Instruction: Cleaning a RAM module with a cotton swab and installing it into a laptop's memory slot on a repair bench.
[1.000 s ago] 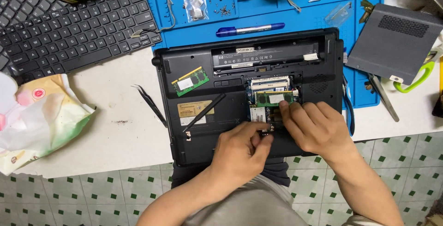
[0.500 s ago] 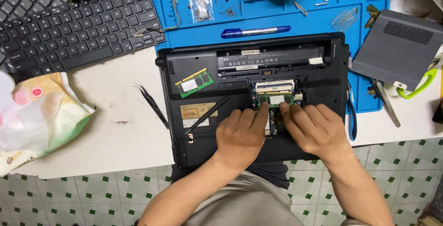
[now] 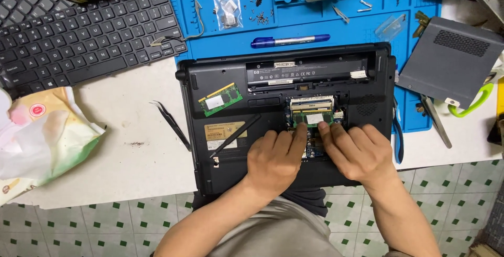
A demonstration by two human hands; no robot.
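White worktop, upturned black laptop (image 3: 286,115), green memory module (image 3: 311,116) seated in its open bay, pressed by fingertips of left hand (image 3: 275,157) and right hand (image 3: 356,152), nothing grasped, second module (image 3: 220,99) laid leftward on laptop.

White work surface (image 3: 131,157), scuffed, with a small dark stain near the front edge. Blue repair mat (image 3: 294,26) covers the far middle part (moulded trays along its top). Floor (image 3: 105,225) below: pale tiles with small green squares at the corners. Light is even and soft, no hard shadows.
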